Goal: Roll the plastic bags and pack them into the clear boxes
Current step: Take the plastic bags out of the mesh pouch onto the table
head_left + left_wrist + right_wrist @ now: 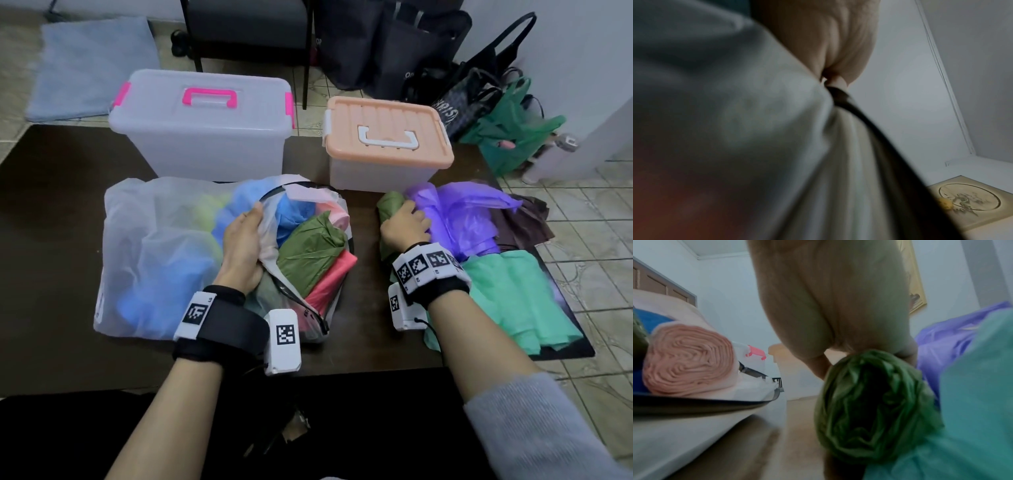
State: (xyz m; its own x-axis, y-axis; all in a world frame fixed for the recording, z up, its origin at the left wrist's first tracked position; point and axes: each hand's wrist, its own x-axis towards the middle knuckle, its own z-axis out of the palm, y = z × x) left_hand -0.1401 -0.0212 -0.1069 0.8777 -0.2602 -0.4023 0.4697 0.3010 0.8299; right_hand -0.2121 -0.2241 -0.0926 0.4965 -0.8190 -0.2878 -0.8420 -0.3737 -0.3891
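the left hand (241, 246) grips the open mouth of a white zippered pouch (144, 253) lying on the dark bench (54, 205), fingers curled over its black-edged rim and holding it apart. inside the opening sit several bags already rolled: an olive green roll (308, 250), a pink roll (329, 284) and a blue one (291, 212), with more blue and pale green shapes showing faintly through the pouch wall. the right hand (406, 226) is closed round another green roll (875, 405), which lies on the bench just beside a loose purple bag (469, 219); the right wrist view shows its spiralled end under the fingers. a teal bag (513, 301) lies flat and unrolled near the bench's right edge, with a brownish one (524, 222) behind the purple. the two clear boxes stand at the back of the bench, one with a pink handle (202, 126) and one with a peach lid (387, 140), both with lids on and nothing visible inside. judged from this, the rolling is well under way but not finished, since at least three bags lie unrolled, and the packing into the boxes has not begun: the lids have yet to come off and every roll is either in the pouch or on the bench.
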